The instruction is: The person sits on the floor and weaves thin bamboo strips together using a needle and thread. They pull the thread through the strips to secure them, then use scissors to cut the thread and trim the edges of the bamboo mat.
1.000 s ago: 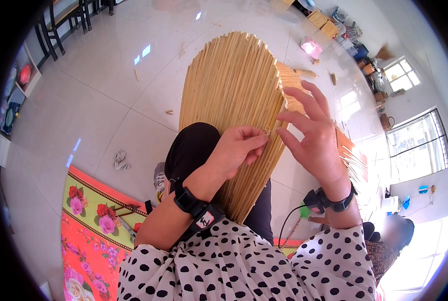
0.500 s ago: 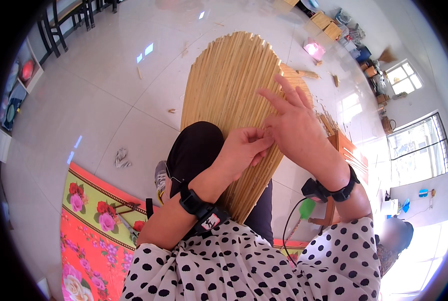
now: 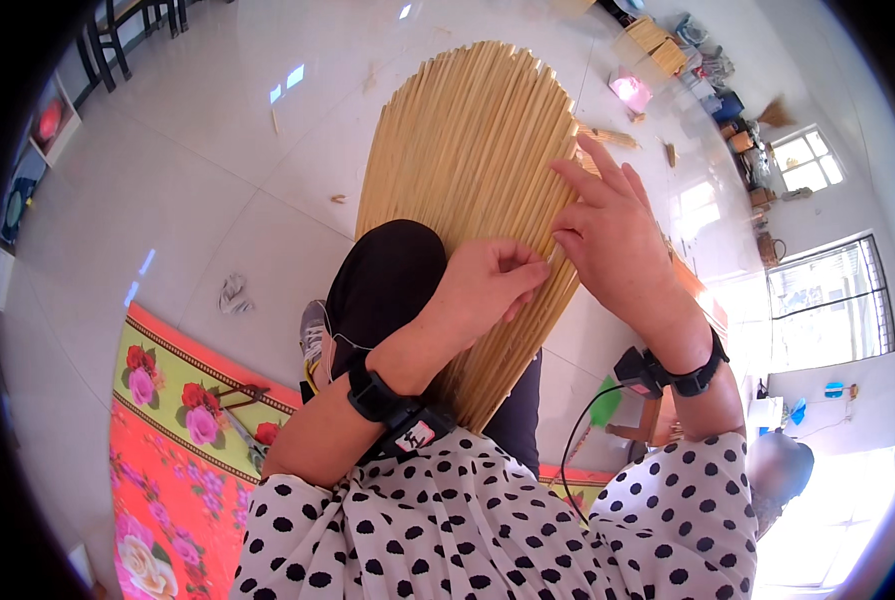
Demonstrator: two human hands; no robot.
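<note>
A long, round-topped panel of pale straw-like stalks (image 3: 457, 150), laid side by side, rests across my lap. My left hand (image 3: 487, 285) is over its lower right part, thumb and fingers closed in a pinch; whatever the tips hold is too small to make out. My right hand (image 3: 617, 225) lies along the panel's right edge, its fingers spread and slightly bent, the thumb pointing toward the left hand. A small gap separates the two hands. My raised left knee (image 3: 387, 275), in black trousers, stands against the panel's left side.
A red floral mat (image 3: 182, 500) with scissors (image 3: 242, 430) lies at lower left. Loose stalks (image 3: 607, 136) are on the tiled floor beyond the panel. A wooden stool (image 3: 657, 415) and a green object (image 3: 605, 402) are at right. Another person (image 3: 777, 475) sits at far right.
My hands have drawn apart, the right one moving right and up from the left. The panel's top now sits higher in view, and the view has shifted slightly.
</note>
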